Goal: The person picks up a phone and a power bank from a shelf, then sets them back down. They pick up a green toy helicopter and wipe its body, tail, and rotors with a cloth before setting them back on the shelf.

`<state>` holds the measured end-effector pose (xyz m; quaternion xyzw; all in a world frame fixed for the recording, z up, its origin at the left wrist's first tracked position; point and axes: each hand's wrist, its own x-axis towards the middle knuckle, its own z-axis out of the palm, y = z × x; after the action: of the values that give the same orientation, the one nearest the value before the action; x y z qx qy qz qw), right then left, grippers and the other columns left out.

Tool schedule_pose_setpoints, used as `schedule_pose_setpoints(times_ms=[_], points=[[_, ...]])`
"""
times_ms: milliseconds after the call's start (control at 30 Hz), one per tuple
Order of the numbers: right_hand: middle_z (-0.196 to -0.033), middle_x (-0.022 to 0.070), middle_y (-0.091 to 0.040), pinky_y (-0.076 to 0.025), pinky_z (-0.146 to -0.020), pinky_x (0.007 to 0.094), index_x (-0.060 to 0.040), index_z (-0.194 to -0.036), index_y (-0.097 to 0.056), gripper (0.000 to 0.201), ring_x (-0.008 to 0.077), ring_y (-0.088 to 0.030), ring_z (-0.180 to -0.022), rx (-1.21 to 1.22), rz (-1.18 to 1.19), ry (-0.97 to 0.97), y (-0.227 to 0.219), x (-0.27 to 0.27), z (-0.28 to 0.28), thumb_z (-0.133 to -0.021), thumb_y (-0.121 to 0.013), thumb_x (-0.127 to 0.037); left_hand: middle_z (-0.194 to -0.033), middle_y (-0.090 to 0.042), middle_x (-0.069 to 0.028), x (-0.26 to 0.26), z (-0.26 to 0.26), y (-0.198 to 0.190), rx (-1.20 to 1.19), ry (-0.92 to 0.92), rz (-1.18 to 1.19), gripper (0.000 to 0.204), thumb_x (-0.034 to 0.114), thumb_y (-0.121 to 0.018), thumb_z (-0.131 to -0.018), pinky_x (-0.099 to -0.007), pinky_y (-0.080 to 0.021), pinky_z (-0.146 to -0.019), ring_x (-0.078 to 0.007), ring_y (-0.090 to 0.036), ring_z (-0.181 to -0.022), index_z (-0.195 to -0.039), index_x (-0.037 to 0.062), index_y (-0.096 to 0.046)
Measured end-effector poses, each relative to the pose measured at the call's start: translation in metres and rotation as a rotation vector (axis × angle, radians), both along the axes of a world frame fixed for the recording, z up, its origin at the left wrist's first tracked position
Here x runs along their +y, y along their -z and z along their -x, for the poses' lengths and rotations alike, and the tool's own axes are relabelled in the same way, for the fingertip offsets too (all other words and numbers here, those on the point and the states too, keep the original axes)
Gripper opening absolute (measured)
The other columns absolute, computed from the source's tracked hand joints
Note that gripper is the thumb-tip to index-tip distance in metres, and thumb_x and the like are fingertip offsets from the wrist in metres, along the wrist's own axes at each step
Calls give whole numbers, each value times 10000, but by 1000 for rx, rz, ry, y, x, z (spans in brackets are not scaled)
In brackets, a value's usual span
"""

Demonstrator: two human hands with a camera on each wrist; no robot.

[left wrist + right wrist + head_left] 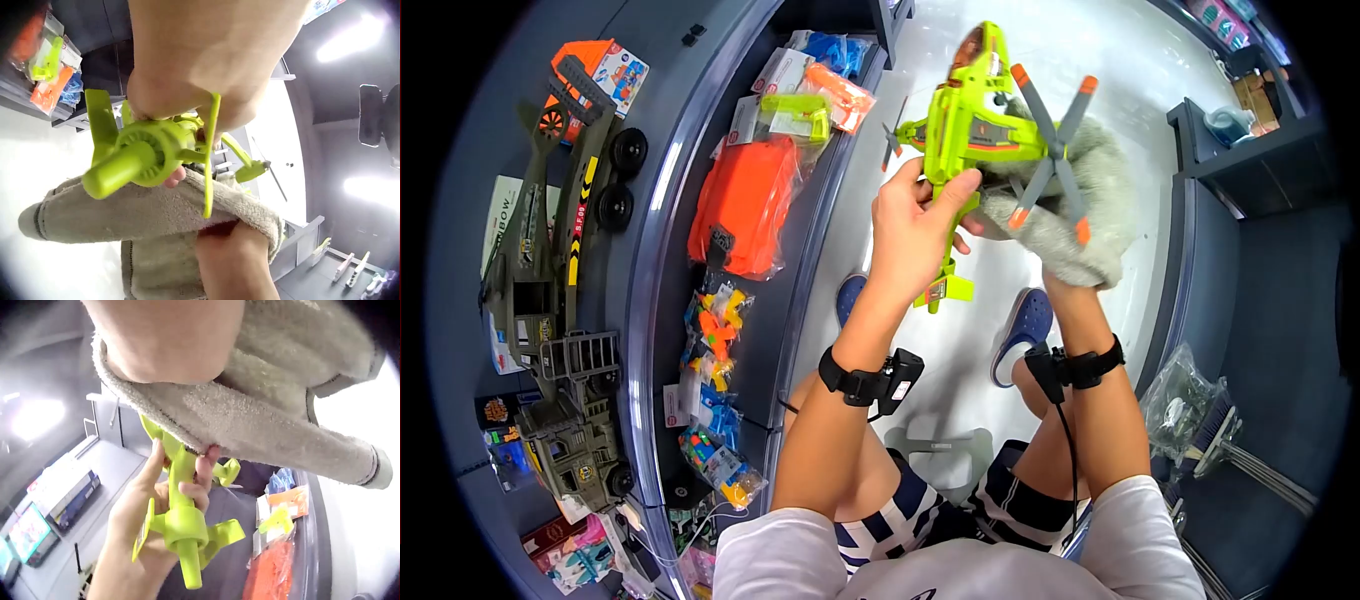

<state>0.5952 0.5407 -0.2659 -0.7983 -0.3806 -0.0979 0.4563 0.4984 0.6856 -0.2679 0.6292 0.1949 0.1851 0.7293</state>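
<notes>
One lime-green toy aircraft (pixel 975 130) at one o'clock in the head view, raised above the pale floor (pixel 1115 45); nose toward twelve, tail toward six. Left hand (pixel 915 215): fingers curled round the toy's slim tail section, thumb laid along it. Right hand (pixel 230 247): inserted under a grey cloth (pixel 1095 215) at two o'clock; its fingers are covered, and their state cannot be determined. Four-bladed rotor (pixel 1055 150), grey with orange tips, stands in front of the cloth as seen from the head. Shelf (pixel 770 310) at ten o'clock carries bagged toys, including a large red-orange package (pixel 745 205). Olive toy vehicle (pixel 580 450) noted at eight o'clock; brush (pixel 1215 425) at four; blue clog (pixel 1027 325) at three.
</notes>
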Motion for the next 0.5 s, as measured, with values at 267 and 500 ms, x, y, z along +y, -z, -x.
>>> schedule_pose_setpoints(times_ms=[267, 500], points=[[-1362, 109, -548, -448, -1087, 394, -70, -1426, -473, 828, 255, -526, -1256, 878, -634, 69, 64, -30, -31, -729, -904, -188, -907, -645, -179, 30, 11, -1, -169, -29, 430, 496, 475, -519, -1037, -264, -454, -435, -189, -634, -544, -1128, -13, -531], [-1488, 114, -443, -339, -1173, 388, -69, -1534, -305, 854, 256, -423, -1376, 545, -491, 42, 101, -30, -24, -877, -753, -380, -874, -675, -134, 25, 7, 2, 4, -328, -74, 375, 221, -752, -914, -267, -468, -430, -165, -635, -530, -1083, -43, -546]])
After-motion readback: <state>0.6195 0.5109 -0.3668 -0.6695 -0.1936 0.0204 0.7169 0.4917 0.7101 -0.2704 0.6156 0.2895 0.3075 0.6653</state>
